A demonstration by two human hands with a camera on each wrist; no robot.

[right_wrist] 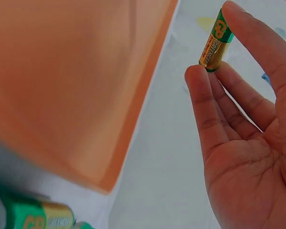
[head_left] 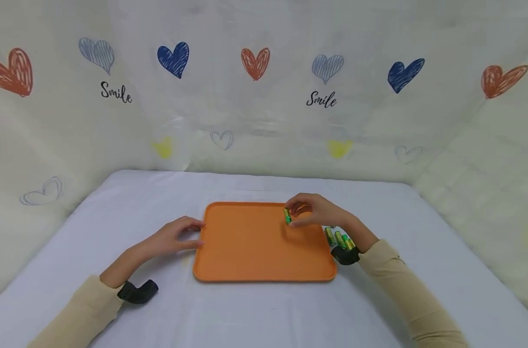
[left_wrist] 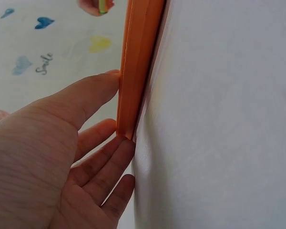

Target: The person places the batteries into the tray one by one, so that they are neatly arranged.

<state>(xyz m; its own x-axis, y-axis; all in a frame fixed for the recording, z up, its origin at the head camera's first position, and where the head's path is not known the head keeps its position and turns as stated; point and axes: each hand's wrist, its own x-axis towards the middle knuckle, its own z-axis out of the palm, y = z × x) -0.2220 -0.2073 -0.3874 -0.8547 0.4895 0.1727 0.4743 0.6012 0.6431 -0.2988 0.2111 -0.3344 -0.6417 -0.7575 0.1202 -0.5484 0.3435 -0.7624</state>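
An orange rectangular tray (head_left: 255, 246) lies on the white-covered table. My right hand (head_left: 318, 211) is above the tray's right part and pinches a green and gold battery (head_left: 287, 216) lengthwise between thumb and fingertips. The right wrist view shows the same battery (right_wrist: 216, 45) by its lettering, tilted. My left hand (head_left: 177, 237) touches the tray's left edge with thumb and fingertips. Close up, that hand (left_wrist: 81, 143) has its fingers spread and fairly straight against the tray's side wall (left_wrist: 136, 67).
Several more green and gold batteries (head_left: 339, 239) lie on the table just right of the tray, partly hidden by the right wrist. One battery (right_wrist: 33, 213) shows blurred in the right wrist view. A white backdrop (head_left: 255, 111) with printed hearts rises behind the table.
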